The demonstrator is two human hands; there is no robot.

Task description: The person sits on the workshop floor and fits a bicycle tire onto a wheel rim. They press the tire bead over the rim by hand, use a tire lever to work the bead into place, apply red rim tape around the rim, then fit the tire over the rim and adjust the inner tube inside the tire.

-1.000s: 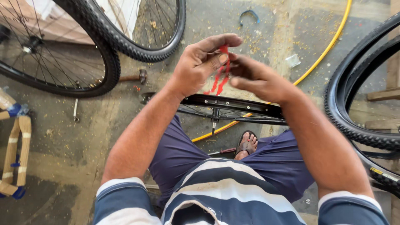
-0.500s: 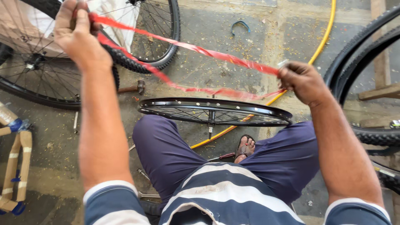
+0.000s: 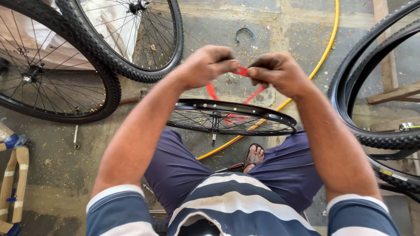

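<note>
Pinching a red strip (image 3: 242,71) between them, the left hand (image 3: 205,65) and the right hand (image 3: 280,73) meet just above the centre of the frame, knuckles nearly touching. Each hand has its thumb and fingers clamped together on the strip, so only a short red stretch shows in the gap between the two. Below the hands the strip hangs in two loose red tails, which fall toward the bare wheel rim (image 3: 232,117) and show again through its spokes. That rim lies flat across the person's lap at the middle of the frame, over dark blue shorts (image 3: 175,170). A sandalled foot (image 3: 253,156) shows just below the rim's lower edge. A yellow hose (image 3: 326,57) runs from the upper right down under the rim toward the centre. Two tyred bicycle wheels (image 3: 100,65) stand overlapping in the upper left, and black tyres (image 3: 372,87) fill the right edge. A small blue hook-shaped piece (image 3: 245,31) lies on the concrete floor (image 3: 271,26) at upper centre. Wooden pieces bound with blue tape (image 3: 11,183) sit at the lower left edge.
</note>
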